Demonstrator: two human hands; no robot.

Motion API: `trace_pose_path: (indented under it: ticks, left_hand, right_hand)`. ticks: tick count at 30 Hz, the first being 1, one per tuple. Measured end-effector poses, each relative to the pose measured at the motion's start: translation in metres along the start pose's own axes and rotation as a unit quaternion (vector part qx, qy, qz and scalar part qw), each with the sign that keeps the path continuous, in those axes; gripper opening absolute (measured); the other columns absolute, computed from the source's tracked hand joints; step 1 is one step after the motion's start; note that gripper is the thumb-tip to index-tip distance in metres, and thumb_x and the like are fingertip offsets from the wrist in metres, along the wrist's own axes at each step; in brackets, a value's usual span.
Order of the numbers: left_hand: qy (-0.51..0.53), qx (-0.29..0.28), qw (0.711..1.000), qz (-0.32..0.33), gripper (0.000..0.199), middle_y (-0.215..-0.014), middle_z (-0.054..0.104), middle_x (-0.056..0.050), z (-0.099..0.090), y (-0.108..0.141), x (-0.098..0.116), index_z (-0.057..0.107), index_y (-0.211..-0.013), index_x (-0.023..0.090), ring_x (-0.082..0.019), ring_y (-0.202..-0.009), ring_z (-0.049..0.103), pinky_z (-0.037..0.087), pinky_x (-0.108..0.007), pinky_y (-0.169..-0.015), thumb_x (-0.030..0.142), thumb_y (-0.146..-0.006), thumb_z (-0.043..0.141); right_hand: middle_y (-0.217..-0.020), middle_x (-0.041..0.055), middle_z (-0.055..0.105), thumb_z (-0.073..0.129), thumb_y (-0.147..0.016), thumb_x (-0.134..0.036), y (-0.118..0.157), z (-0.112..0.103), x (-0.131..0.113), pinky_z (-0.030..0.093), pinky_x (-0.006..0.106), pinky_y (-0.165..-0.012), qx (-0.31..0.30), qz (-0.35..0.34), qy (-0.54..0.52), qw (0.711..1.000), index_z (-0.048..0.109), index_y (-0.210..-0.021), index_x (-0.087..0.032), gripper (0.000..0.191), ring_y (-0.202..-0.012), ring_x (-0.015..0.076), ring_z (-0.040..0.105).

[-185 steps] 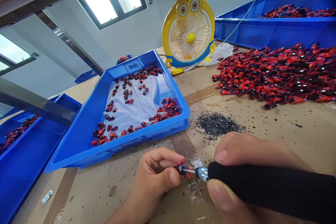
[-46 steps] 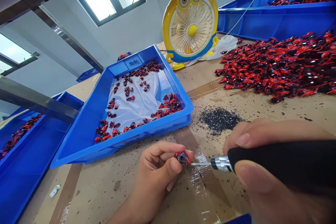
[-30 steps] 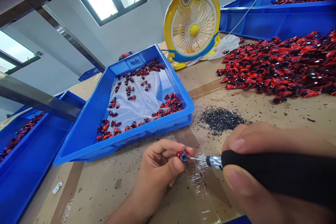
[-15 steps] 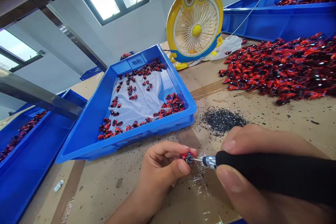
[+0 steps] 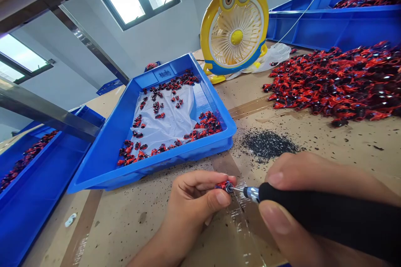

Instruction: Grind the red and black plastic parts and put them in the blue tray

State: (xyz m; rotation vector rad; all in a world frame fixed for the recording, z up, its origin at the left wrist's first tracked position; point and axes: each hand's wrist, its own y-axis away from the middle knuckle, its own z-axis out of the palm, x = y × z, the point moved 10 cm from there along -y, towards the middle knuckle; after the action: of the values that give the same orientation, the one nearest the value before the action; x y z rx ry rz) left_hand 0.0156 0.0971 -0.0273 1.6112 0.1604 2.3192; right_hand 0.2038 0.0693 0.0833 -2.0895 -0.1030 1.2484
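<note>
My left hand (image 5: 191, 202) pinches a small red-and-black part (image 5: 223, 185) in closed fingers, low over the worktop (image 5: 313, 133). My right hand (image 5: 313, 200) is wrapped shut around the black-handled tool (image 5: 313, 215). Its metal tip, clear of the part a moment ago, now touches it.

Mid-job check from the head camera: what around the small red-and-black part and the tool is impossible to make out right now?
- Tool tip: head view, its end is buried in the small red-and-black part, so its shape is hidden.
- The part itself: mostly covered by the left hand fingers; details too small.
- Black-handled tool: its rear runs off the right edge.
- Right hand: palm and wrist cut off by the frame.
- Dark specks on the table: too fine to identify.
</note>
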Motion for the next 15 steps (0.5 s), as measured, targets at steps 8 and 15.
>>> trace_pose_path:
  ticks: [8, 15]
  left_hand:
    - [0.008, 0.0, 1.0, -0.008, 0.023, -0.091, 0.091, -0.007, 0.002, 0.001, 0.0, 0.093, -0.081, 0.028, -0.011, -0.067, 0.081, 0.058, -0.01, -0.058, 0.032, -0.065, 0.11]
    - [-0.008, 0.002, 1.0, -0.025, 0.027, -0.094, 0.091, -0.011, 0.0, -0.002, -0.005, 0.094, -0.083, 0.026, 0.002, -0.039, 0.049, 0.035, -0.006, -0.038, 0.037, -0.064, 0.11]
  right_hand:
    - [-0.081, 0.0037, 0.076, 0.083, -0.084, -0.049, 0.009, -0.005, 0.006, 0.063, 0.035, -0.052, 0.001, -0.013, 0.021, 1.0, 0.075, -0.102, -0.038, 0.023, -0.075, 0.0299, 0.08]
    - [-0.072, -0.0049, 0.073, 0.067, -0.101, -0.047, 0.016, -0.006, 0.003, 0.048, 0.029, -0.033, -0.022, -0.08, 0.036, 0.996, 0.063, -0.096, -0.037, 0.012, -0.049, 0.0172, 0.072]
